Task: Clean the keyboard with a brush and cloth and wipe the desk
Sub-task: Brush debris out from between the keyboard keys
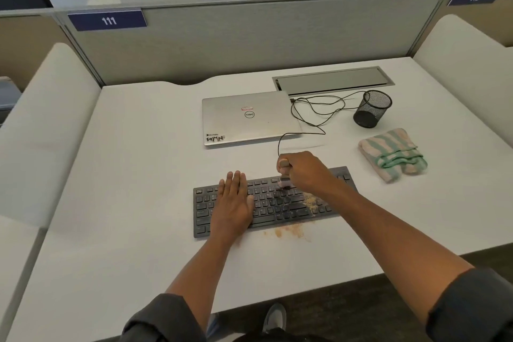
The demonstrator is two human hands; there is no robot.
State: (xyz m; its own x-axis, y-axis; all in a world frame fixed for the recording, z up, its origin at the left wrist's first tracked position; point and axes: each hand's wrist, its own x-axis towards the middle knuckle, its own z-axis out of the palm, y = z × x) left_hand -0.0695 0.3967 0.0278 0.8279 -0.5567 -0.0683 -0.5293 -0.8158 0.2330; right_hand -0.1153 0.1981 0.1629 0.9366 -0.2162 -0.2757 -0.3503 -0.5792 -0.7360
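A dark keyboard (pixel 277 207) lies on the white desk (pixel 138 175) in front of me. Tan crumbs (pixel 311 200) are scattered over its right keys, and more crumbs (pixel 288 232) lie on the desk just below its front edge. My left hand (pixel 233 203) rests flat on the keyboard's left half, fingers straight. My right hand (pixel 305 169) grips a small brush (pixel 284 180) upright, its dark bristles touching the upper middle keys. A folded green and beige striped cloth (pixel 392 154) lies to the right of the keyboard, apart from both hands.
A closed silver laptop (pixel 247 118) lies behind the keyboard, with a black cable (pixel 313 111) looping to its right. A black mesh pen cup (pixel 372 112) stands behind the cloth. A metal cable hatch (pixel 333 80) sits near the grey partition (pixel 249 33).
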